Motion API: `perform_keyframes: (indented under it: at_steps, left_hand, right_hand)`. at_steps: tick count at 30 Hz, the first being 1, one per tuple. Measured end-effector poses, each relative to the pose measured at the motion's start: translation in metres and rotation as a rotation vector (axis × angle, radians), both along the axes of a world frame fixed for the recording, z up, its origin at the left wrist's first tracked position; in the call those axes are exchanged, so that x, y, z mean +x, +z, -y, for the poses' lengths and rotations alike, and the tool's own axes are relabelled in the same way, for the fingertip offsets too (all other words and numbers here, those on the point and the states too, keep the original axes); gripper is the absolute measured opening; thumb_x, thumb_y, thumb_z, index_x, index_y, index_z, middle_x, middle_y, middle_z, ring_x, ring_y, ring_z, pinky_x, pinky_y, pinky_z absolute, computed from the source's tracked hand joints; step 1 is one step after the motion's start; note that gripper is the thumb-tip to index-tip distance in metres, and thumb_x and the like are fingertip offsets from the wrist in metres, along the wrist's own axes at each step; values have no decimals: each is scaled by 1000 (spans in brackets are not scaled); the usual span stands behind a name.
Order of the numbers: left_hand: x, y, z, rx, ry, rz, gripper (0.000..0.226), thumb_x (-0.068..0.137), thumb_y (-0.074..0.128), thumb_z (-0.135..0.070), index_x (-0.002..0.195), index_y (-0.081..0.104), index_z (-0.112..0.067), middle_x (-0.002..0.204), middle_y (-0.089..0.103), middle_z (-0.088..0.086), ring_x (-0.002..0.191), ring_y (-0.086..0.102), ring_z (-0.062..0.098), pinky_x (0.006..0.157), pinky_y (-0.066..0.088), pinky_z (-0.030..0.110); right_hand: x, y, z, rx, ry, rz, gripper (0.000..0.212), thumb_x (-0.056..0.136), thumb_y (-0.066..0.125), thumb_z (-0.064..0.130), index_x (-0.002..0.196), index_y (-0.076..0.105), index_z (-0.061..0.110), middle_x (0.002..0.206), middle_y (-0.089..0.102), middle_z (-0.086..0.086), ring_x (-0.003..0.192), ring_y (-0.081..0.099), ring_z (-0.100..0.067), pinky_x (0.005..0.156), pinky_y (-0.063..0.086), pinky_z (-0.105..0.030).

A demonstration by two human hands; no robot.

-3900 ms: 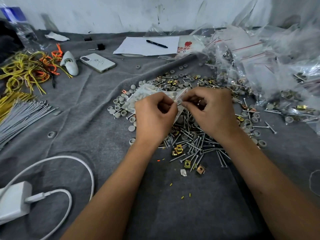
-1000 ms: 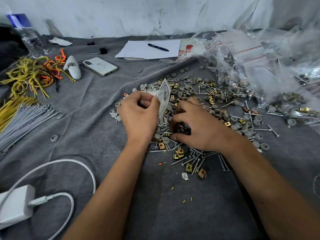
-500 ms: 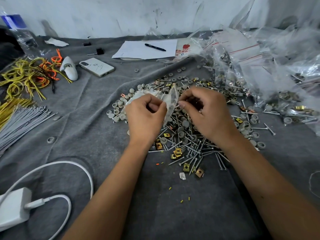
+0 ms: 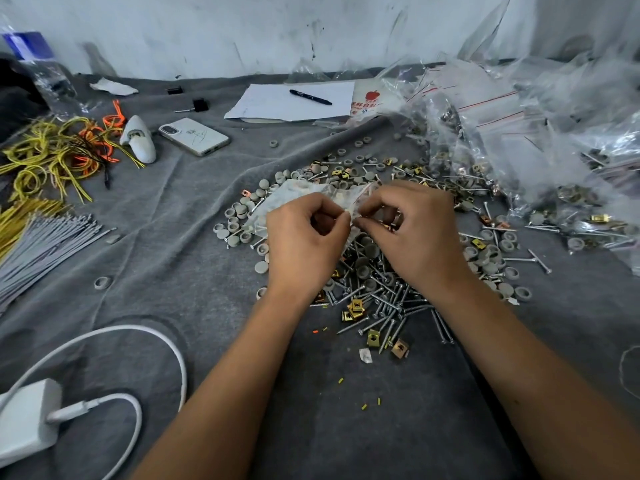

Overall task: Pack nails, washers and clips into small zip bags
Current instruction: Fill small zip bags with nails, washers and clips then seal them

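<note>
Small zip bag (image 4: 304, 199), clear with a red seal line, held above the heap of loose hardware, pinched at its mouth edge from both sides. Left hand (image 4: 304, 244) curled, thumb and forefinger nipping the bag's near edge; right hand (image 4: 415, 233) likewise curled, fingertips (image 4: 360, 221) pinching the same edge just beside the left thumb. Contents of the bag not clear to tell. Directly below the bag and nearer the body, a pile of silver nails (image 4: 377, 299) mixed with brass-coloured clips (image 4: 355, 308). Left of and beyond the bag, grey round washers (image 4: 239, 220) scattered on the grey cloth (image 4: 180, 216). Right of the bag, a large mound of clear zip bags (image 4: 526, 133), some with hardware inside. Beyond the bag, a white sheet of paper (image 4: 273, 102) with a black pen (image 4: 310, 97) lying on it. Left of the bag and farther off, a white phone (image 4: 194, 136) face down, and beside that a white curved plastic piece (image 4: 138, 140). Farther left again, tangled yellow and orange ties (image 4: 59, 154), and nearer than those a bundle of grey cable ties (image 4: 45, 244). Well nearer and left of the bag, a white charger (image 4: 27, 420) with its looped white cable (image 4: 166, 348).
</note>
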State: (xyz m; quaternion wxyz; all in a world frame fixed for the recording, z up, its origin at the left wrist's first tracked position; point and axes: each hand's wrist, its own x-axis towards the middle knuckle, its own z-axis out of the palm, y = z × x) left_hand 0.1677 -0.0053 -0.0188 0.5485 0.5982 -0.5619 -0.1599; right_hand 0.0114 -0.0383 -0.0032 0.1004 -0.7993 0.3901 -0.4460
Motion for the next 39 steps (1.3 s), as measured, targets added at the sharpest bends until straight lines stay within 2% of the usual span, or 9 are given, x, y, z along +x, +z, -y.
perform_keyframes:
  at_steps: [6, 10, 15, 19, 22, 27, 31, 35, 39]
  left_hand:
    - [2, 3, -2, -25, 22, -68, 17, 87, 76, -7, 74, 72, -17, 56, 63, -12, 50, 58, 2, 50, 42, 15]
    - [5, 4, -2, -35, 92, -123, 16, 86, 75, -8, 73, 72, -16, 50, 54, -17, 47, 50, 1, 49, 37, 15]
    - [8, 5, -1, -30, 188, -138, 20, 83, 74, -8, 68, 70, -20, 53, 61, -7, 48, 53, 4, 50, 43, 19]
    - [10, 6, -1, -36, 240, -173, 16, 83, 71, -5, 69, 70, -14, 56, 63, -4, 51, 54, 5, 55, 45, 24]
    - [11, 7, -2, -42, 258, -185, 15, 84, 72, -6, 71, 71, -12, 56, 62, -6, 51, 54, 4, 57, 47, 26]
    - [10, 9, -2, -25, 255, -196, 14, 85, 72, -6, 73, 72, -14, 58, 64, -3, 52, 56, 6, 57, 48, 27]
    - [11, 8, -1, -23, 262, -196, 14, 84, 73, -6, 73, 73, -14, 58, 66, -3, 52, 57, 6, 58, 50, 26]
    - [12, 7, 0, -9, 244, -193, 16, 85, 74, -7, 71, 71, -17, 56, 63, -6, 50, 54, 3, 53, 46, 22]
    - [8, 3, 2, 24, 156, -90, 18, 86, 75, -9, 71, 71, -18, 56, 61, -8, 50, 53, 3, 49, 46, 23]
  right_hand:
    - [6, -9, 2, -12, 107, -144, 11, 84, 80, 10, 95, 80, 10, 102, 69, -4, 99, 63, -21, 85, 53, -41]
    - [6, -11, 4, -29, 114, -221, 14, 93, 72, 19, 102, 80, 12, 112, 61, -5, 109, 53, -20, 90, 48, -37]
    - [2, -5, 5, -30, 41, -83, 13, 90, 74, 24, 95, 73, 12, 96, 58, 2, 93, 54, -15, 82, 48, -32]
    - [3, -5, 0, 59, 102, -336, 26, 83, 78, 47, 85, 74, 21, 88, 56, 5, 93, 45, -12, 85, 44, -36]
    - [6, -4, -3, 115, 129, -550, 37, 84, 71, 58, 100, 75, 25, 95, 51, 6, 100, 39, -13, 82, 44, -36]
    - [3, 0, -3, 150, 176, -593, 25, 88, 73, 47, 102, 76, 26, 103, 52, 4, 108, 40, -17, 92, 45, -40]
    - [6, -1, -5, 100, 200, -444, 15, 95, 67, 29, 102, 70, 16, 105, 53, 5, 107, 44, -17, 93, 42, -37]
    - [4, 4, -5, 64, 120, -53, 10, 101, 61, 19, 100, 64, 10, 84, 62, 8, 74, 59, -7, 67, 48, -22]
    - [0, 4, -1, 14, 34, 5, 5, 96, 69, 14, 99, 70, 10, 87, 69, 1, 78, 63, -10, 72, 50, -20]
